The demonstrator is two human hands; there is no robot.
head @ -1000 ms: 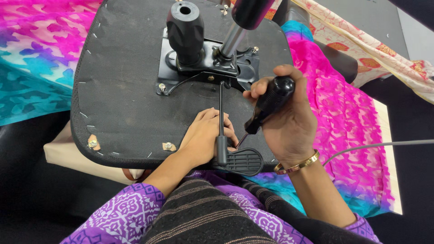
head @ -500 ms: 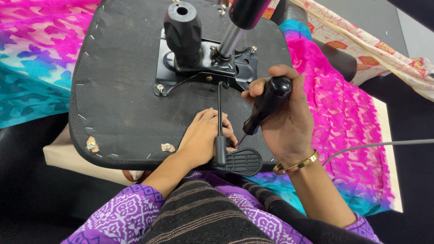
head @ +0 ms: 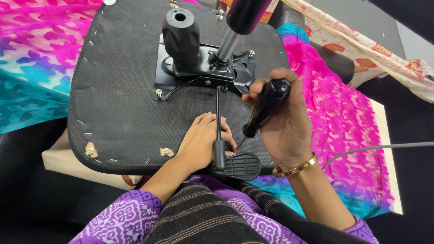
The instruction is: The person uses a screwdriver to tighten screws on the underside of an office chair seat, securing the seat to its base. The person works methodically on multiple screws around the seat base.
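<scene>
On the upturned seat base (head: pixel 122 90), right hand (head: pixel 285 126) grips a screwdriver (head: pixel 264 108); left hand (head: pixel 203 142) rests flat, holding nothing.

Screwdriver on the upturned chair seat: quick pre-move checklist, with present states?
1. Grip on tool: right hand wraps the black-handled screwdriver. Ok.
2. Tip seated on a fastener: the tip comes down beside the left hand's fingers, and they hide the contact. Cannot tell.
3. Fingers away from the tip: left hand lies right against it. Not ok.
4. Seat steadied: left hand presses flat on the black fabric underside of the chair seat. Ok.
5. Lever out of the way: the thin black lever with ribbed paddle crosses over the left hand. Not ok.
6. Black metal mechanism plate bolts tight: cannot tell.
</scene>
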